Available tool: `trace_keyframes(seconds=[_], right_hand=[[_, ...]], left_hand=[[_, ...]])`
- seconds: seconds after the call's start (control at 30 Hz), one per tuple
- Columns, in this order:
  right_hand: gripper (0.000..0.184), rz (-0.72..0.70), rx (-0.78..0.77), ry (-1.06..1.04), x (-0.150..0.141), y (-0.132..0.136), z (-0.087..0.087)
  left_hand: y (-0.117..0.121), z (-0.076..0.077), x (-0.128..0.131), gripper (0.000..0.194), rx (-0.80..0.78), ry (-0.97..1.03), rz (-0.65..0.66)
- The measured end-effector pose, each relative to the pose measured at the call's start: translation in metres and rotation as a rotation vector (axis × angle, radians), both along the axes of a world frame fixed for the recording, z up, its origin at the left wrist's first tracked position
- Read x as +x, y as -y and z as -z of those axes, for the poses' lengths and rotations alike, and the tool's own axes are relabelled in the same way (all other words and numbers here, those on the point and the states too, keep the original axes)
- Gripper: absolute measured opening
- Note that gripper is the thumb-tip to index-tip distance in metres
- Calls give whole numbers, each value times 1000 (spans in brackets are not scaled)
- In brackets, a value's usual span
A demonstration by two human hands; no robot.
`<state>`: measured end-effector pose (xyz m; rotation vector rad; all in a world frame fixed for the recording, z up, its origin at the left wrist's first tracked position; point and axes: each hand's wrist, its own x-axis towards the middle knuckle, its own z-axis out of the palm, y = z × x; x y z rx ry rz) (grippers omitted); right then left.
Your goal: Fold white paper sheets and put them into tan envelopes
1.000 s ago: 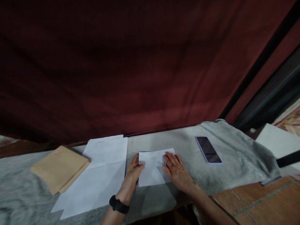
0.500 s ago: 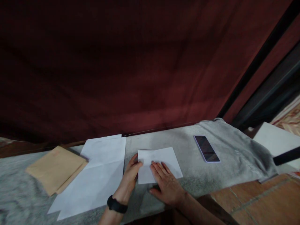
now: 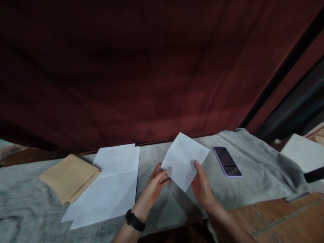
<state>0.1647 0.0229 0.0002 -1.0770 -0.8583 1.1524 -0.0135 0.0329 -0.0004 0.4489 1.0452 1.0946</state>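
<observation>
A folded sheet of white paper [image 3: 186, 158] is raised at a tilt above the grey cloth, one corner pointing away from me. My right hand [image 3: 202, 185] pinches its lower right edge, thumb on top and fingers hidden beneath. At the paper's left corner is my left hand [image 3: 155, 185], its fingers apart and a dark band on the wrist. Its fingertips are at the corner, perhaps touching it, without a clear grip.
Larger white sheets [image 3: 108, 189] with a crease lie to the left, partly under brown envelopes [image 3: 69, 177]. A phone [image 3: 227, 162] with a purple edge rests on the right of the grey cloth [image 3: 263, 175]. A dark red curtain [image 3: 152, 74] hangs behind.
The folded paper has been lifted off the cloth and turned to a slant. My right hand went from lying flat on it to gripping its right edge; my left hand's grip has loosened.
</observation>
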Motion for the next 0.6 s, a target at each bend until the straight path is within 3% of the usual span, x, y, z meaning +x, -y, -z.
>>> trace_keyframes(seconds=[0.17, 0.3, 0.37, 0.43, 0.53, 0.6], right_hand=[[48, -53, -175, -384, -2, 3, -1], [35, 6, -160, -348, 6, 1, -2], [35, 68, -127, -184, 13, 0, -3], [34, 97, -31, 131, 21, 2, -5], [39, -20, 251, 730, 27, 8, -9], [57, -139, 428, 1062, 24, 12, -7]], left_hand=[[3, 7, 4, 71, 141, 10, 22], [-1, 20, -3, 88, 87, -94, -78], [-3, 23, -5, 87, 54, -156, -113], [-5, 22, -5, 75, 60, -171, -132], [-8, 10, -5, 52, 66, -66, -116], [-10, -1, -8, 49, 57, 33, -76]])
